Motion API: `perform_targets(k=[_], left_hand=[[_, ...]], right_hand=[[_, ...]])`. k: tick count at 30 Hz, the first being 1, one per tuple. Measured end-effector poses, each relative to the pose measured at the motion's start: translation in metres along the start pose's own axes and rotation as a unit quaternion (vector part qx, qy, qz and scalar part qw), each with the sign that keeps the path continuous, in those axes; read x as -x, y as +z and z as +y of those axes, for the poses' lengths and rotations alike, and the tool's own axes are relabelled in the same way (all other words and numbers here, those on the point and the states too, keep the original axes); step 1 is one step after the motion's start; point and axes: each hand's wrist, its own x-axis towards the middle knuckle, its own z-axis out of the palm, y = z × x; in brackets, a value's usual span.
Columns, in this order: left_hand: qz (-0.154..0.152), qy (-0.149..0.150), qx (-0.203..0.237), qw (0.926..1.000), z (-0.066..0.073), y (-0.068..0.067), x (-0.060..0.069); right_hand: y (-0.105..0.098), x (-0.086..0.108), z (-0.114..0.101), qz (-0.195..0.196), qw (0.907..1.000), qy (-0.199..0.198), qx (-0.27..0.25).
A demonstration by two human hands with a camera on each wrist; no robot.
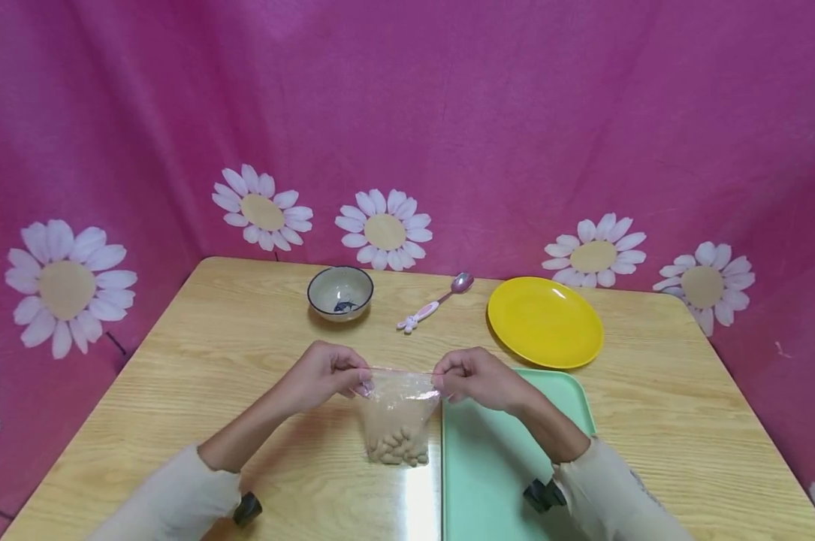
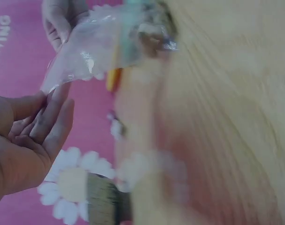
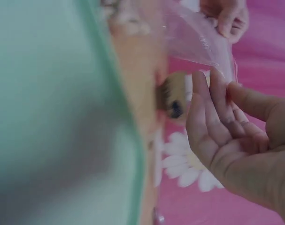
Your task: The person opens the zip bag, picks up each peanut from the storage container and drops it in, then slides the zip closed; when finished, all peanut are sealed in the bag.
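A clear zip bag (image 1: 400,409) hangs upright between my two hands, with several pale nuts, perhaps peanuts, (image 1: 399,446) gathered at its bottom. My left hand (image 1: 326,376) pinches the bag's upper left corner between thumb and fingers. At the upper right corner, my right hand (image 1: 478,378) pinches the bag the same way. The top edge is stretched straight between them. In the left wrist view the bag (image 2: 93,51) slants away from the left thumb; in the right wrist view the right thumb and fingertips (image 3: 231,89) press together on its edge.
Beyond the bag stand a small bowl (image 1: 340,289) with a dark rim and a pink spoon (image 1: 437,302) with a rabbit-shaped handle end. A yellow plate (image 1: 545,321) lies at the back right. The green tray (image 1: 488,481) lies under my right forearm on the wooden table (image 1: 677,421).
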Motion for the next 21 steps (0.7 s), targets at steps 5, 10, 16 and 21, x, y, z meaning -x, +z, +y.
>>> perform_targets(k=[5,10,16,21], left_hand=[[0.033,-0.046,-0.009,0.9984,-0.018,0.004,-0.021],[0.059,-0.092,0.006,0.994,-0.027,0.006,-0.037],[0.087,-0.124,0.013,0.9884,-0.034,0.007,-0.048],[0.102,-0.109,0.024,0.9885,-0.039,0.009,-0.049]], right_hand=[[-0.002,-0.022,0.016,0.054,0.9966,0.035,0.052],[-0.005,-0.037,0.023,0.098,0.9884,0.067,0.095],[-0.002,-0.047,0.025,0.112,0.9808,0.087,0.134],[-0.005,-0.041,0.021,0.122,0.9761,0.095,0.153]])
